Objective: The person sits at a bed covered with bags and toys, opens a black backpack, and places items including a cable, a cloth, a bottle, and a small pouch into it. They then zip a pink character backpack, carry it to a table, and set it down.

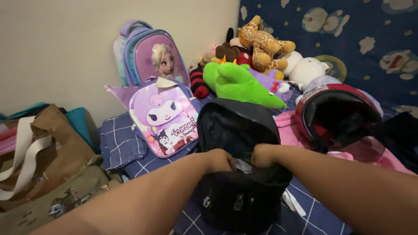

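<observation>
Both the left hand [220, 160] and the right hand [262, 156] reach into the open top of a black backpack [239, 174] standing on the checked blue bed [305, 213], their fingers hidden inside, grip unclear, beside a red helmet [337, 115].

plain cream wall [65, 52], blue checked bedsheet [119, 146]

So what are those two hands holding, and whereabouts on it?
Both the left hand and right hand reach into the open top of the black backpack; the fingers are hidden inside, so the exact grip cannot be told.
</observation>
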